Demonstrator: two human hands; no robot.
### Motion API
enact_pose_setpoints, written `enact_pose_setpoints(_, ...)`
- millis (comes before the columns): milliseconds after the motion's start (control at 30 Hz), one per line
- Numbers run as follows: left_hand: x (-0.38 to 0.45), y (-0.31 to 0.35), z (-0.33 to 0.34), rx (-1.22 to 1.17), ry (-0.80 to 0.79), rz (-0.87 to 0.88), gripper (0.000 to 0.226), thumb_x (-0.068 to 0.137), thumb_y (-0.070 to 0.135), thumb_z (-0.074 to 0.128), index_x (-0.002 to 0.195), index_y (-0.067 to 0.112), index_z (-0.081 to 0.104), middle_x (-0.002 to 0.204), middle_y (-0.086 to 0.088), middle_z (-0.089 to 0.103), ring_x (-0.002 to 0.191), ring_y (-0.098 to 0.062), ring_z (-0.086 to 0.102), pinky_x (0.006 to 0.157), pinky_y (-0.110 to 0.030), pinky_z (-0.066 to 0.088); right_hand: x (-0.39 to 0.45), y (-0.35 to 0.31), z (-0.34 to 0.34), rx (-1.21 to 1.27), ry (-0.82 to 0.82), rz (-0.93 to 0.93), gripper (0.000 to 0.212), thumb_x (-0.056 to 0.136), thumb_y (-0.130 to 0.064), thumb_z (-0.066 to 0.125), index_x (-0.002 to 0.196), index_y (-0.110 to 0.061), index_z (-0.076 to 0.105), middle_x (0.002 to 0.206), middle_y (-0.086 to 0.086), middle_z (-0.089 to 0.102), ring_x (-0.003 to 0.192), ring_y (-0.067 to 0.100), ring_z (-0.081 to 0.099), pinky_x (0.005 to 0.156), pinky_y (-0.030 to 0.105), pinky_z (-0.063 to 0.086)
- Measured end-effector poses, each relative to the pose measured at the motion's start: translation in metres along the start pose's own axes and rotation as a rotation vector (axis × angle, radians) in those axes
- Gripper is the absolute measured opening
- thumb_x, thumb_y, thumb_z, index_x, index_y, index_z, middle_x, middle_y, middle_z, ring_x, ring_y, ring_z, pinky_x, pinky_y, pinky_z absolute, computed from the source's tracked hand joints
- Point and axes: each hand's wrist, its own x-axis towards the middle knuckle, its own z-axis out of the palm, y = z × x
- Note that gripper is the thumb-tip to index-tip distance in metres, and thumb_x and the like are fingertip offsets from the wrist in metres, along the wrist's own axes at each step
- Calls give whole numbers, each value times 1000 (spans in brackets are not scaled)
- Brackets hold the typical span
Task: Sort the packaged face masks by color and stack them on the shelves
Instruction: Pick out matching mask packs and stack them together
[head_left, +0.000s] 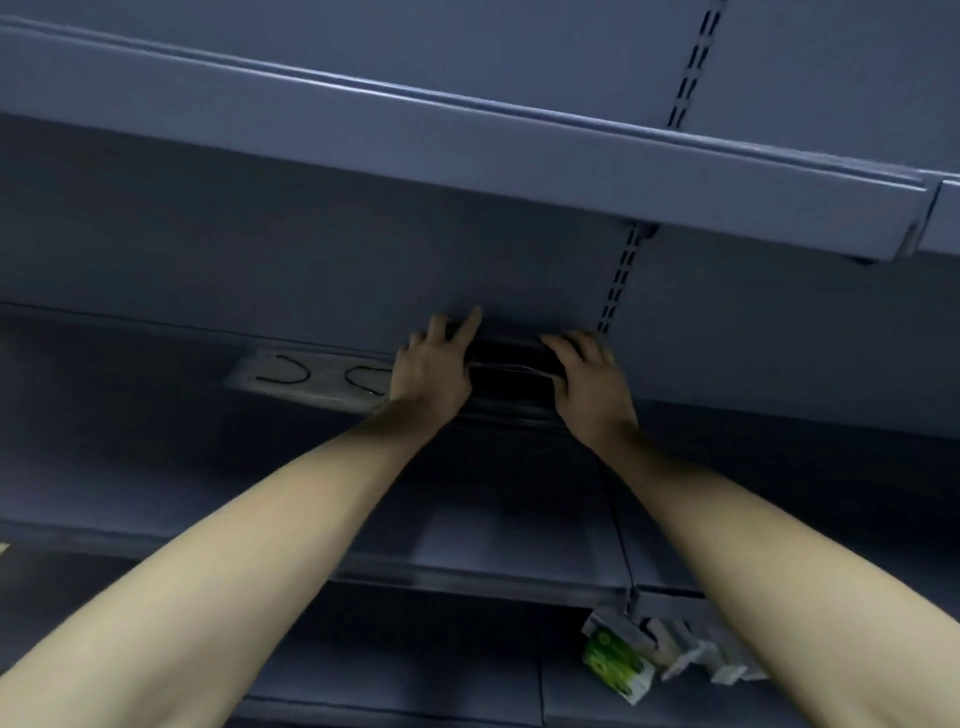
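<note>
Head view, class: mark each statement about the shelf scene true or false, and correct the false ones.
1. Both hands are on the black mask stack. True: left hand, right hand.
2. A pale mask pack lies left of the black stack. True.
3. The pale pack's ear loops are white. False: they are dark.
4. The green-and-white box sits on the top shelf. False: it lies low, below the hands.
5. The person wears gloves. False: the hands are bare.
</note>
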Motion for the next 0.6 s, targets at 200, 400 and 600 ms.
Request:
enact_pose_setpoints(200,12,-19,37,3,-300,23,86,87,82,25,156,42,-5,166,-7,-4,151,-34,-2,121,-55,7,3,14,13,138,-394,165,66,96,-61,47,152,-31,31,154,3,33,140,26,31,116,46,31)
enact_pose_setpoints(400,12,-12,32,310,-85,177,73,95,65,10,159,29,2,164,-13,9,151,-34,-1,119,-61,-2,-4,0,16,-228,-119,-34,84,91,-75,24,154,-20,33,154,10,34,142,32,30,118,60,18)
enact_pose_setpoints(600,0,-4,45,309,-138,275,62,104,52,21,157,21,11,162,-11,18,149,-32,15,118,-62,5,-9,-13,25,-253,-330,-76,66,102,-58,12,160,-27,8,166,3,12,151,25,12,121,57,2)
